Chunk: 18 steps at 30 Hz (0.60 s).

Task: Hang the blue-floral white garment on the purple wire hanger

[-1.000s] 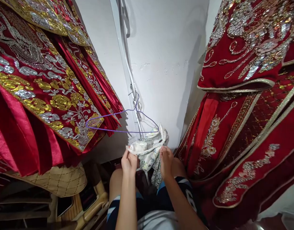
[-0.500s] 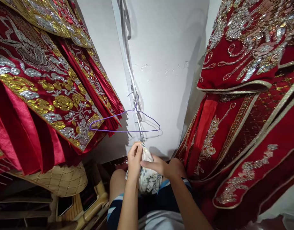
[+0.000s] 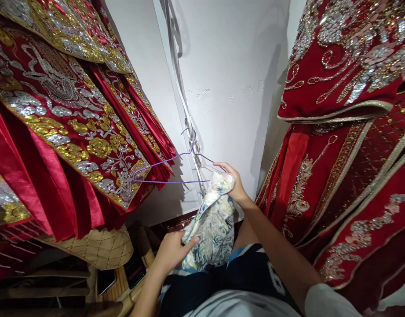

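Observation:
A white floral garment (image 3: 213,224) with blue and yellow markings hangs in folds above my lap. My right hand (image 3: 235,182) grips its upper end at the right tip of a purple wire hanger (image 3: 169,182), where the cloth covers that corner. Lower down, my left hand (image 3: 174,248) has the garment's left edge between thumb and fingers. The hanger's left arm is bare, and its hook (image 3: 193,136) is up against a white strip (image 3: 176,75) on the wall. I cannot make out which part of the garment is at the hanger.
Red embroidered clothes (image 3: 100,145) hang close on the left, and beaded red ones (image 3: 337,79) on the right. A pale wall (image 3: 235,53) stands ahead. Down at the left are a quilted tan cloth (image 3: 93,248), wooden slats and a phone (image 3: 106,281).
My right hand has risen with the cloth to the hanger's right end. My left hand has moved down and left. The garment is now spread out between them, more of it showing.

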Motion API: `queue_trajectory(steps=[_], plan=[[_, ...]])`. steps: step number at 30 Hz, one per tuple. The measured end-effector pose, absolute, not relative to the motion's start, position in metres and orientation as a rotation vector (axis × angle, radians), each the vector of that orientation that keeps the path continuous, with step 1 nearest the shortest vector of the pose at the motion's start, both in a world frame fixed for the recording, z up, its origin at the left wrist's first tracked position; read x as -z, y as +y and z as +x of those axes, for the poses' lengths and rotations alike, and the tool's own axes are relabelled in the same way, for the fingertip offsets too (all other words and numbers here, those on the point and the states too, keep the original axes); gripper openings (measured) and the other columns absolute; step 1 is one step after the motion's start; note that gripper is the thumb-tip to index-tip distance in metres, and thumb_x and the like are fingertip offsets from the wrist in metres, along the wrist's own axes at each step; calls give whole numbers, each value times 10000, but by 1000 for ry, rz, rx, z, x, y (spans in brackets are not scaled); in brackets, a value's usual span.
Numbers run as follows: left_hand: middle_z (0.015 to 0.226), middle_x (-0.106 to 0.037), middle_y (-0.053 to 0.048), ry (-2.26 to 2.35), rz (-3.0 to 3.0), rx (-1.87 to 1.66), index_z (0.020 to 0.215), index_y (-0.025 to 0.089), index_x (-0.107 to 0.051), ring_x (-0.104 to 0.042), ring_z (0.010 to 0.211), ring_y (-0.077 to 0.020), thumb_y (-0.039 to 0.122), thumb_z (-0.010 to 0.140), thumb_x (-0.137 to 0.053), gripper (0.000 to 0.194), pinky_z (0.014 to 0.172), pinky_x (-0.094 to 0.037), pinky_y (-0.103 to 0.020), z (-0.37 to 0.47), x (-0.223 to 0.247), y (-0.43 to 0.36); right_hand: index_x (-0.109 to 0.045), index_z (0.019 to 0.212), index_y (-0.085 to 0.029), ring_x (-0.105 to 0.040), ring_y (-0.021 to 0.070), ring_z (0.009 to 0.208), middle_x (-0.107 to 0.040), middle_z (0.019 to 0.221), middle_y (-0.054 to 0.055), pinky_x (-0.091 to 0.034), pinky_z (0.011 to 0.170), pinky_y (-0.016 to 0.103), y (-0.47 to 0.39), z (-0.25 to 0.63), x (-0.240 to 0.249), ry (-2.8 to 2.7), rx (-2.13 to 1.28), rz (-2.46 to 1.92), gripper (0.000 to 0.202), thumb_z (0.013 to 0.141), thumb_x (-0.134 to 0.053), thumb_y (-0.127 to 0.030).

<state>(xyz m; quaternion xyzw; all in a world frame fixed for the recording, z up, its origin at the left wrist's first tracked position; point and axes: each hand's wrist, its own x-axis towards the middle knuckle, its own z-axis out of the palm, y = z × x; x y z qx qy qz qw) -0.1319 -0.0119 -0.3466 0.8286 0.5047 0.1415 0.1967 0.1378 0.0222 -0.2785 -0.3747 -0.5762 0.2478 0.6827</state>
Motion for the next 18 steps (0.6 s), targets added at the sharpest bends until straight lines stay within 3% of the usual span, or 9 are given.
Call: queue_trajectory(steps=[2,5,8,14,18], plan=[[621,-585,-64,1504,2412,-260,587,207,-489,-565,625,-235,677,837,-474,533,582,-286,-289,-146,335,-2,-672,1080,-210,-581,174,785,-695,934,20,-462,738,282,45,131,284,-1317,-649,-889,404,678,-634,-226],[687,-622,-89,1569,2400,-41,615,208,-487,-600,675,-257,653,860,-415,513,574,-294,-288,-164,330,12,-645,843,-199,-551,169,727,-662,760,2,-462,697,280,70,119,304,-1321,-800,-1046,159,759,-566,-310],[733,-662,-108,1582,2350,100,652,198,-537,-629,712,-272,581,877,-393,467,581,-330,-292,-178,333,21,-556,655,-190,-497,152,622,-574,615,-11,-417,588,257,74,118,325,-1313,-799,-1153,139,731,-521,-301],[1049,-731,-149,1514,2432,-367,918,174,-715,-654,1007,-315,509,883,-415,451,871,-434,-344,-189,308,31,-441,539,-198,-369,116,574,-415,550,-35,-268,516,231,51,149,328,-1151,-540,-1236,73,590,-452,-250],[1033,-741,-131,1545,2430,-506,924,176,-720,-669,965,-320,506,861,-455,428,841,-451,-344,-181,274,47,-385,514,-208,-302,103,560,-348,533,-46,-206,498,234,42,167,313,-1133,-447,-1255,105,571,-463,-250]])
